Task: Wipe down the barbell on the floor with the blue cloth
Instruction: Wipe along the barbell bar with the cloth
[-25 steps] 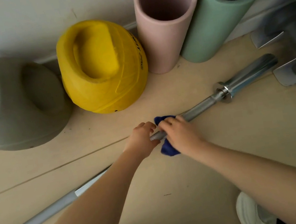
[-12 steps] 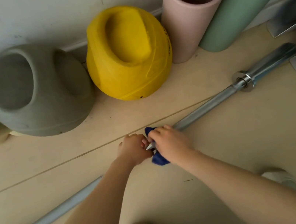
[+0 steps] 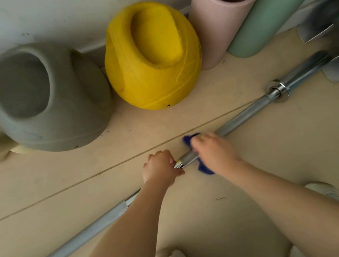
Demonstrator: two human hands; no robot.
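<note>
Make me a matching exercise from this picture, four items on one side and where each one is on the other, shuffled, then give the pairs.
1. crumpled blue cloth
2. round yellow weight
3. long steel barbell
4. pink foam roller

A. leaning against the wall
B. lying on the floor
C. under the right hand
D. beside the grey weight

Pairs: 1-C, 2-D, 3-B, 4-A

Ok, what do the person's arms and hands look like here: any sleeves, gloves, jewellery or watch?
Both arms are bare from the frame edge down to the wrists: no sleeves show. The left hand and right hand are ungloved, with no rings, watch or bracelet visible. The right hand is slightly motion-blurred, so fine detail there is uncertain. No markings show on either forearm.
</note>
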